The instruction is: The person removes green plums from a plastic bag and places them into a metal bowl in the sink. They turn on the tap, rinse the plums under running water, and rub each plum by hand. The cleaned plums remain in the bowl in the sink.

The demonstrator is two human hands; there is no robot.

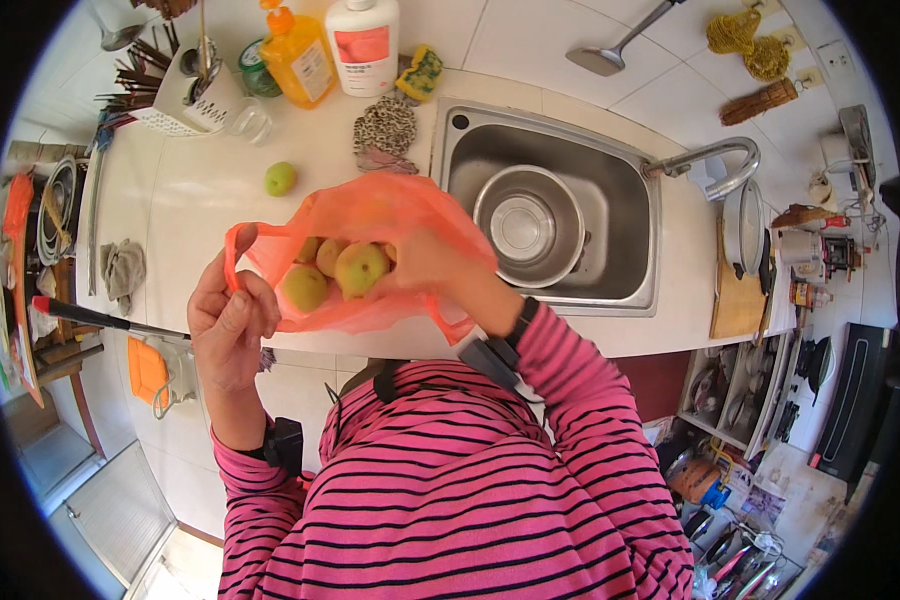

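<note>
A thin translucent orange-red plastic bag (390, 206) lies open on the counter in front of me, with several round yellow-green fruits (361, 268) inside. My left hand (232, 319) grips one of its handle loops at the left, thumb against the fingers. Reaching into the bag's mouth from the right, my right hand (427, 262) is blurred beside the fruits. Its fingertips are hidden, so I cannot tell whether it grips one. A single green fruit (280, 179) rests on the counter beyond the bag.
Right of the bag, a steel basin (529, 225) stands in the sink (622, 202) beneath a curved faucet (735, 161). Pump bottles (298, 60), a glass cup (249, 121), a sponge (420, 73) and a leopard-print cloth (385, 127) line the back. A grey rag (122, 268) lies left.
</note>
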